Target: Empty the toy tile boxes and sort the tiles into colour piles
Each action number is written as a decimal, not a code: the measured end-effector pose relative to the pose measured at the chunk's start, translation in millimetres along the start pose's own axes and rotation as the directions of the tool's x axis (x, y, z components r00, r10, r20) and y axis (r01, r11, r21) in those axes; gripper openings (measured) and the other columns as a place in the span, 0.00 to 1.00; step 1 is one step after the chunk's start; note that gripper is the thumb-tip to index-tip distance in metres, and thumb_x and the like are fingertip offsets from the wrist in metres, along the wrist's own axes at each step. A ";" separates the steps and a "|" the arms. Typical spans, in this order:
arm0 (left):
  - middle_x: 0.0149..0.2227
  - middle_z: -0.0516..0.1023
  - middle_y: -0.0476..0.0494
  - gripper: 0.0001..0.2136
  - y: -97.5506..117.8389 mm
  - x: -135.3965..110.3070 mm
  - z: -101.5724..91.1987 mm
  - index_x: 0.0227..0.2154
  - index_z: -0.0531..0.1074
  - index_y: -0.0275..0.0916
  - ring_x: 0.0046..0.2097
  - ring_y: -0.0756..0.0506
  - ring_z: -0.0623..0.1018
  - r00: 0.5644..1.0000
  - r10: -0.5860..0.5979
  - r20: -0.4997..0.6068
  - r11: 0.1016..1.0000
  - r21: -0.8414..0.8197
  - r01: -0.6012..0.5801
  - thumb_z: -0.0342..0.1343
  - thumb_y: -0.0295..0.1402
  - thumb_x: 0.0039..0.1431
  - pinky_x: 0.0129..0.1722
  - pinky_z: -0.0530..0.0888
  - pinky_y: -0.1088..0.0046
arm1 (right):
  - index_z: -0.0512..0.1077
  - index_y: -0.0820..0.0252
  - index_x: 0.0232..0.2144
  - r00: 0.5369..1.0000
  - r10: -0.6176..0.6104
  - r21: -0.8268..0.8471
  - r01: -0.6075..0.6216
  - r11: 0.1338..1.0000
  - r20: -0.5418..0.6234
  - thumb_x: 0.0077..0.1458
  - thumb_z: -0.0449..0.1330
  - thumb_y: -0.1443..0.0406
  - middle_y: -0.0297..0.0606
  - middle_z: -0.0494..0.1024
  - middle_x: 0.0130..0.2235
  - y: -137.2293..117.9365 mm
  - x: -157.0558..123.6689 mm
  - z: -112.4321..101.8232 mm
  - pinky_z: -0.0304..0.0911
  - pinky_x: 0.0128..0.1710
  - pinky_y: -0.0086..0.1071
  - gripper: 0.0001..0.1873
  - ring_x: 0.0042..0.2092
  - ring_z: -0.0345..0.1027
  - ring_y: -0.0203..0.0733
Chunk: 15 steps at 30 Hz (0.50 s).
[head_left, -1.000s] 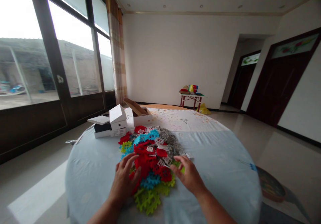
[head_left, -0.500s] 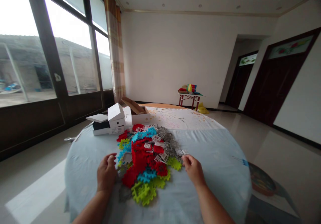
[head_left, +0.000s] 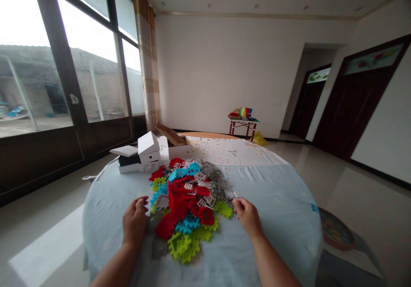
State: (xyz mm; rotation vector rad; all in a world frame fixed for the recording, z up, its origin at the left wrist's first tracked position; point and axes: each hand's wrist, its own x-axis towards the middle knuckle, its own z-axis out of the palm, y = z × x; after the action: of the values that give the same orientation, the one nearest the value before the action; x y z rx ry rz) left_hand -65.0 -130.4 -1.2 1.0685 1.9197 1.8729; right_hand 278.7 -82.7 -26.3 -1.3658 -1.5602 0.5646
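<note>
At the middle of the round tabletop (head_left: 272, 231), over a pale blue cloth (head_left: 112, 201), lies a heap of toothed plastic pieces (head_left: 181, 203), with both hands beside it. Taking the heap as the clock's centre, the left hand (head_left: 134, 223) sits at about nine o'clock, just beside it, its fingers curled inward; whether anything is in them I cannot tell. The right hand (head_left: 248, 216) is at about three o'clock, thumb and fingertips drawn close together next to a white lattice piece (head_left: 233, 194); whether they pinch it I cannot tell. Red pieces (head_left: 175, 197) fill the heap's centre, green pieces (head_left: 184, 246) lie at six o'clock, and grey pieces (head_left: 213, 175) bunch together at one o'clock. Blue pieces (head_left: 184, 172) show toward eleven o'clock, while white window frames (head_left: 189, 186) rest on top of the red. Beyond the heap, white boxes (head_left: 148, 145) stand stacked at ten o'clock, and near them, toward eleven, is a box with a raised brown flap (head_left: 171, 135). Well apart, at one o'clock against the far wall (head_left: 205, 73), a small side table (head_left: 244, 120) carries a colourful bundle (head_left: 245, 112), with a yellow bag (head_left: 259, 139) on the floor near its legs.
</note>
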 end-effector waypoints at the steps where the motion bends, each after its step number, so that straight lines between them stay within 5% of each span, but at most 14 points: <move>1: 0.25 0.71 0.45 0.16 -0.1 0.1 -0.2 0.30 0.70 0.35 0.25 0.48 0.69 1.000 -0.001 0.001 1.000 0.000 0.001 0.44 0.42 0.48 0.24 0.67 0.72 | 0.71 0.61 0.26 1.000 0.005 0.002 -0.005 1.000 0.002 0.50 0.47 0.46 0.38 0.73 0.21 0.7 0.1 0.3 0.58 0.21 0.26 0.25 0.21 0.65 0.37; 15: 0.26 0.71 0.45 0.16 -5.2 2.3 -2.1 0.30 0.71 0.35 0.25 0.48 0.69 1.000 -0.009 0.012 1.000 -0.017 0.009 0.45 0.42 0.48 0.25 0.67 0.71 | 0.71 0.61 0.26 0.998 0.017 0.013 -0.018 1.000 0.055 0.50 0.47 0.47 0.37 0.72 0.20 4.2 1.7 2.1 0.57 0.20 0.26 0.25 0.21 0.64 0.36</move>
State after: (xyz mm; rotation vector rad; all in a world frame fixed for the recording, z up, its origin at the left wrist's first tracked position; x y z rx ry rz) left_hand -69.6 -130.0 -5.1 1.0617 1.8958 1.8700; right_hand 279.0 -79.5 -30.1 -1.3653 -1.5869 0.6273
